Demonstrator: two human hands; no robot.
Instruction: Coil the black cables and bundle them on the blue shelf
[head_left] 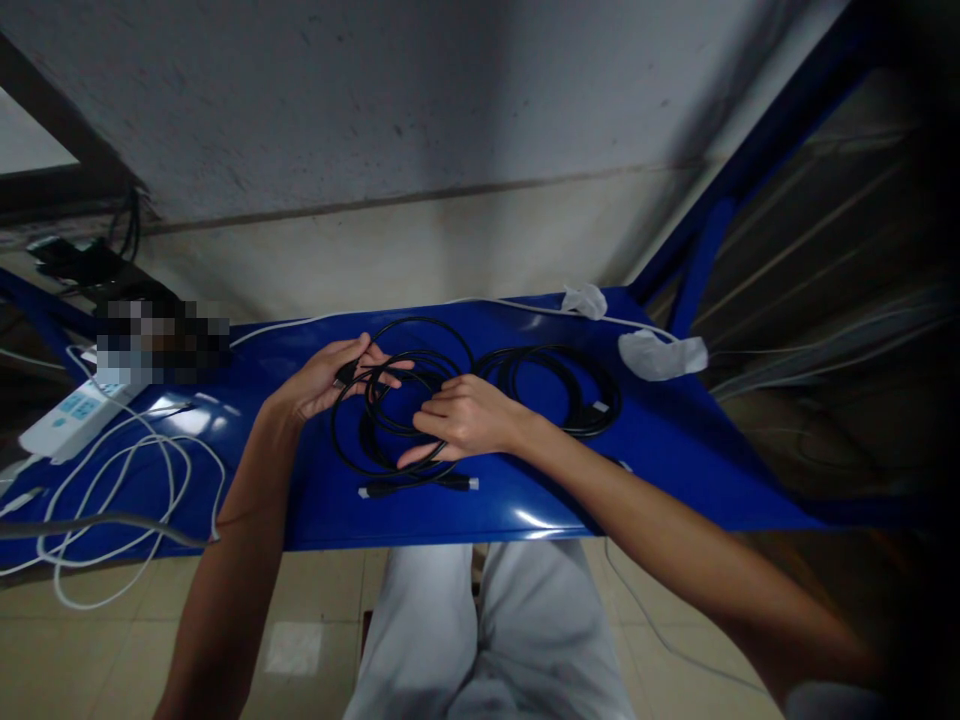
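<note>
Inside the blue metal table's front edge, looped black cable is held by left hand, fingers partly closed, and right hand, fingers curled, presumably keeping coils gathered.

Dim light, glare on blue tabletop

Right hand: palm hidden; object by power strip pixelated.

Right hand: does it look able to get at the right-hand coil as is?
Probably yes. The coil lies right beside the right hand with nothing visible piled on it, though the hand seems occupied with the black loops.
</note>
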